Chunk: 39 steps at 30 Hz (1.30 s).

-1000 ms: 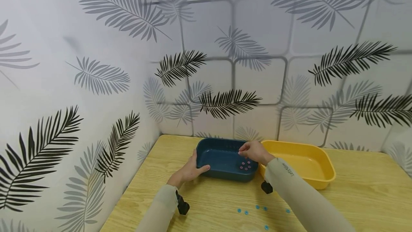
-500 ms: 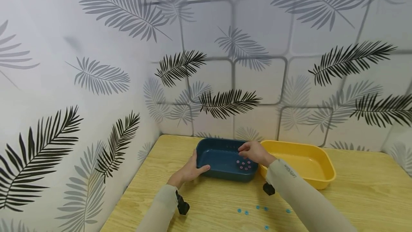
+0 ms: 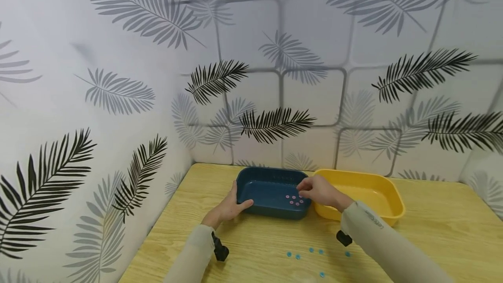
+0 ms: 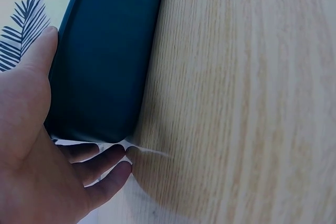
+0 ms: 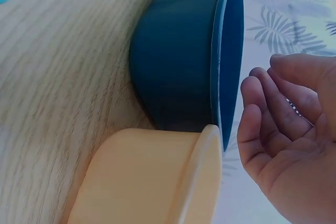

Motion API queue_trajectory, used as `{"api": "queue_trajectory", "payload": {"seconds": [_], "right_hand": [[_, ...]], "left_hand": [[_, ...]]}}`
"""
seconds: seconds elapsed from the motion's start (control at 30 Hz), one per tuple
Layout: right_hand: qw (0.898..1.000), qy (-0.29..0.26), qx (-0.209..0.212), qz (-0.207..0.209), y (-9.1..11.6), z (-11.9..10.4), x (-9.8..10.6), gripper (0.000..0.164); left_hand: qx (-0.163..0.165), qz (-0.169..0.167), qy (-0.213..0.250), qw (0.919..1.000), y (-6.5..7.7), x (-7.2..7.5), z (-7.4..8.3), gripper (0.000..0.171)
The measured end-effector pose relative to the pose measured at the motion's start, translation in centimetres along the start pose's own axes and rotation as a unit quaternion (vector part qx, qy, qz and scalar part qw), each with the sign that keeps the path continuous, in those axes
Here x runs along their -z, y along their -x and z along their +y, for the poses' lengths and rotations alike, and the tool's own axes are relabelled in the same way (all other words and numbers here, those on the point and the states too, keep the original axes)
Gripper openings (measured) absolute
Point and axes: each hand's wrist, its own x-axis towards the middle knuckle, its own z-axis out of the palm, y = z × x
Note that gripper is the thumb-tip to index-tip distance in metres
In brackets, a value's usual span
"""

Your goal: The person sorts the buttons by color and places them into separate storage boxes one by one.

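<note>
A dark blue tray [image 3: 267, 212] stands on the table, with several small pink buttons [image 3: 291, 202] lying in its right part. My left hand [image 3: 229, 206] holds its left end, the thumb by the front rim and the fingers round the end wall. In the left wrist view, the left thumb [image 4: 44, 51] lies along the rim. Above the right end of the tray is my right hand [image 3: 320, 191]. Its fingers bend loosely towards the thumb, and the right wrist view shows a gap with nothing held in it. That hand partly covers the tray's right end.
A yellow tray [image 3: 393, 206] stands right beside the blue one, partly behind the right forearm. Several small blue buttons [image 3: 298, 257] lie scattered on the wooden table [image 3: 251, 239] in front. A leaf-patterned wall [image 3: 259, 99] rises behind the table.
One more pink button has come to lie in the blue tray. My right hand has since moved slightly right and nearer. The left hand keeps its place on the tray.
</note>
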Motion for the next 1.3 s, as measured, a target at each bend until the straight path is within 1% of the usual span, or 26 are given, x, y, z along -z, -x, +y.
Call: {"api": "queue_trajectory", "payload": {"seconds": [0.2, 0.3, 0.37, 0.47, 0.6, 0.67, 0.73, 0.83, 0.97, 1.03, 1.13, 1.23, 1.3], "right_hand": [[0.999, 0.027, 0.025, -0.004, 1.6, -0.1, 0.4, 0.014], [0.999, 0.031, 0.027, -0.002, 2.5, -0.2, 0.6, 0.015], [0.999, 0.041, 0.030, 0.005, 3.2, -0.1, 0.8, 0.014], [0.998, 0.062, 0.026, 0.018, 4.2, 0.1, 1.1, 0.011], [0.994, 0.096, 0.021, 0.039, 5.6, 0.9, 1.8, 0.010], [0.992, 0.116, 0.023, 0.052, 6.4, 1.4, 2.4, 0.011], [0.988, 0.136, 0.027, 0.066, 7.2, 2.1, 3.1, 0.012], [0.982, 0.165, 0.023, 0.090, 8.2, 3.3, 4.1, 0.015], [0.975, 0.182, 0.004, 0.128, 9.5, 5.3, 5.3, 0.021], [0.969, 0.195, -0.007, 0.149, 10.1, 6.4, 5.7, 0.025], [0.957, 0.231, -0.030, 0.174, 10.9, 7.9, 6.3, 0.035], [0.945, 0.262, -0.067, 0.186, 11.7, 9.1, 6.8, 0.048], [0.941, 0.268, -0.097, 0.183, 12.2, 9.9, 7.2, 0.059]], "left_hand": [[-0.001, 0.002, 0.001, 1.0000, 0.1, 0.1, 0.1, 0.099], [0.000, 0.007, 0.011, 0.9999, 0.0, 0.2, 0.0, 0.098], [-0.005, 0.018, 0.008, 0.9998, -0.1, 0.3, -0.1, 0.097], [-0.016, 0.052, -0.011, 0.9984, 0.0, 0.5, 0.0, 0.093], [-0.055, 0.106, -0.043, 0.9919, 0.3, 1.0, 1.1, 0.082], [-0.083, 0.119, -0.054, 0.9880, 0.4, 1.3, 1.8, 0.076], [-0.107, 0.120, -0.066, 0.9848, 0.7, 1.5, 2.6, 0.070], [-0.139, 0.098, -0.073, 0.9826, 1.3, 1.2, 3.9, 0.062], [-0.173, 0.056, -0.086, 0.9795, 2.3, 0.3, 5.5, 0.049], [-0.194, 0.030, -0.101, 0.9754, 2.7, -0.3, 6.1, 0.043], [-0.217, -0.020, -0.119, 0.9686, 3.3, -1.4, 7.0, 0.036], [-0.237, -0.066, -0.130, 0.9604, 3.6, -2.7, 7.7, 0.030], [-0.246, -0.094, -0.133, 0.9555, 3.7, -3.6, 8.1, 0.026]]}}
